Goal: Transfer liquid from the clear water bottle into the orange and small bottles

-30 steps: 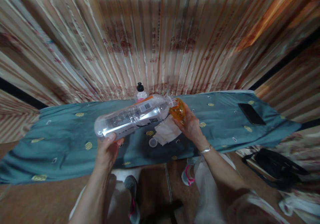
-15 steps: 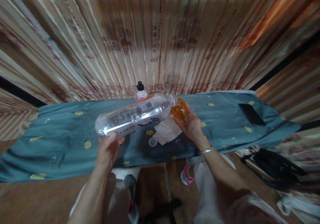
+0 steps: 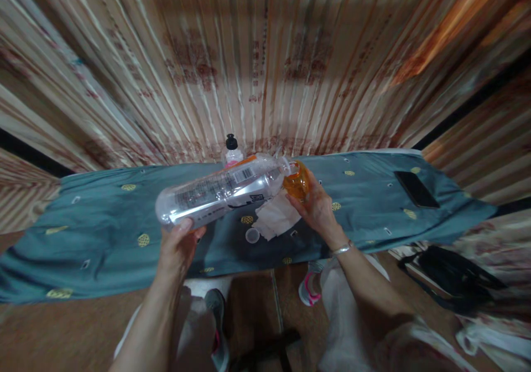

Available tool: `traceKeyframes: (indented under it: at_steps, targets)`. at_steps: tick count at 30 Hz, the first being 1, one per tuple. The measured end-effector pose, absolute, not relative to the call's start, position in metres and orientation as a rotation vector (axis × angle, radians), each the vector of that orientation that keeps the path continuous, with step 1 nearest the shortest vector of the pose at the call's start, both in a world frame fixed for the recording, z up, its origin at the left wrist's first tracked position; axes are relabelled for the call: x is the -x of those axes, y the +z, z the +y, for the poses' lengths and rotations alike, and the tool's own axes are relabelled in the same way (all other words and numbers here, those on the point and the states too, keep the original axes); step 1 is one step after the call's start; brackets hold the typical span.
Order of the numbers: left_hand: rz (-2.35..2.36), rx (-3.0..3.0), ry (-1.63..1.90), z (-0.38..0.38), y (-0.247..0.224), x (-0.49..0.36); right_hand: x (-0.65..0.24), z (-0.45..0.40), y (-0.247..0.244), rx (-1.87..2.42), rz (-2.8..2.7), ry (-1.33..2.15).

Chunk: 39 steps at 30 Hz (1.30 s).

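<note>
My left hand is closed around the base end of a large clear plastic bottle with a printed label and barcode. The bottle lies tilted in the air, its mouth to the right and a little higher than its base. My right hand grips an amber, see-through vessel right at the bottle's mouth; its full shape is hidden by my fingers. Beneath the two, a crumpled white tissue lies on the cloth, beside a small round whitish cap.
A blue-green cloth with pineapple prints covers the table. Behind the large bottle stands a small bottle with a black top. A dark phone lies at the right. Curtains hang behind; a black bag rests low at the right.
Almost nothing differs. The whole view has shifted slightly to the left, while both hands keep the bottle and the amber vessel in the same pose.
</note>
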State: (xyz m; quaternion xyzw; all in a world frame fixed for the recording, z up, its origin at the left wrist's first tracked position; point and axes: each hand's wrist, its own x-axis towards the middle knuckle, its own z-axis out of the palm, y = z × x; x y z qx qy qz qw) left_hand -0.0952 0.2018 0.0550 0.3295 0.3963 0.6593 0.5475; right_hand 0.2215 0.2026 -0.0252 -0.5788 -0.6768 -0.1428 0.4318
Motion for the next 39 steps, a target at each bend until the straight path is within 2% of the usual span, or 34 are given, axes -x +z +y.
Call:
traceKeyframes:
  at_steps: [31, 39]
  targets:
    - [0.893, -0.818, 1.592, 0.2025, 0.0584, 0.0949, -0.2226, 0.2021, -0.0255, 1.483, -1.669, -0.254]
    - [0.936, -0.86, 1.591, 0.2022, 0.0563, 0.0956, -0.2209, 0.201, -0.0245, 1.482, -1.678, -0.333]
